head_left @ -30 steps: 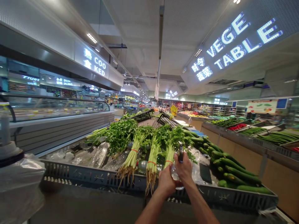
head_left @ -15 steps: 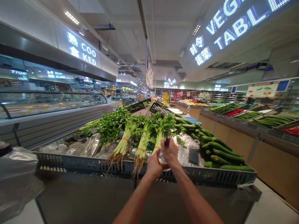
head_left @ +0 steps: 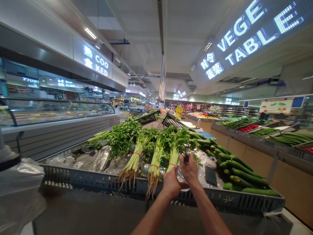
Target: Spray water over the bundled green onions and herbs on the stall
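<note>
Three bunches of leafy celery bound with orange bands lie near the crate's front edge: a left bunch (head_left: pixel 134 158), a middle bunch (head_left: pixel 155 160) and a right bunch (head_left: pixel 173 153). My left hand (head_left: pixel 171 182) is closed at the lower end of the right bunch, hiding its roots. Beside it, my right hand (head_left: pixel 189 169) is closed around a small black-handled tool (head_left: pixel 186 154) that points upward; its working end is hidden. Clear plastic (head_left: pixel 179 174) shows between my hands.
A grey crate rim (head_left: pixel 97 175) runs along the front. Cucumbers (head_left: pixel 244 173) are piled to the right, near a dark tag (head_left: pixel 211 176). A plastic bag roll (head_left: pixel 19 186) hangs at the left. Another vegetable stand (head_left: pixel 259 140) is across the aisle.
The view has shifted slightly, so the scene sits a little further right and lower. Both hands stay at the right celery bunch with much the same grip.
</note>
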`<act>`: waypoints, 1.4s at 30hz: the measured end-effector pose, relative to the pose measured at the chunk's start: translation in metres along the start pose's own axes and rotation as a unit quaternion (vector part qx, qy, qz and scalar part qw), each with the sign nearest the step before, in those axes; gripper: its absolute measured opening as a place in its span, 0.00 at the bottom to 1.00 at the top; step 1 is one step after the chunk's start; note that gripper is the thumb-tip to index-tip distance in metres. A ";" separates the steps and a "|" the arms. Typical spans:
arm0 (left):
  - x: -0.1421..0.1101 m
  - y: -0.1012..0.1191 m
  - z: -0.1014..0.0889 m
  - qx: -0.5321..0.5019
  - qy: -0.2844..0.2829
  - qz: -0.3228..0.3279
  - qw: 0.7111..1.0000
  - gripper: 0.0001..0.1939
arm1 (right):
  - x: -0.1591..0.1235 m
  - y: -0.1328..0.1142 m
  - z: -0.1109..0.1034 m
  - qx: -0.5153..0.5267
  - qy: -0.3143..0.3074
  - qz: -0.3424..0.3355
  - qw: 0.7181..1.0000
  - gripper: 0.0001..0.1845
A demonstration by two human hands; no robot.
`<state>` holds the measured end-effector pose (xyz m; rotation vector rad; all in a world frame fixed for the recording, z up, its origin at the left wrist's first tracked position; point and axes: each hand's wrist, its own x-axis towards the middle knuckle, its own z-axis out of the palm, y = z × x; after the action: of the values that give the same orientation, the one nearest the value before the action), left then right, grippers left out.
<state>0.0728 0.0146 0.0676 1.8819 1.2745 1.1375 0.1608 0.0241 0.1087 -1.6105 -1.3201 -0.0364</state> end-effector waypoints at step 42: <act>0.002 -0.013 -0.018 0.023 -0.024 -0.028 0.999 0.37 | 0.001 -0.006 0.025 -0.072 -0.026 0.028 0.997 0.20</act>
<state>0.0517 0.0216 0.0657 1.8823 1.3289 1.0370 0.1439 0.0417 0.1011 -1.7796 -1.3378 -0.0562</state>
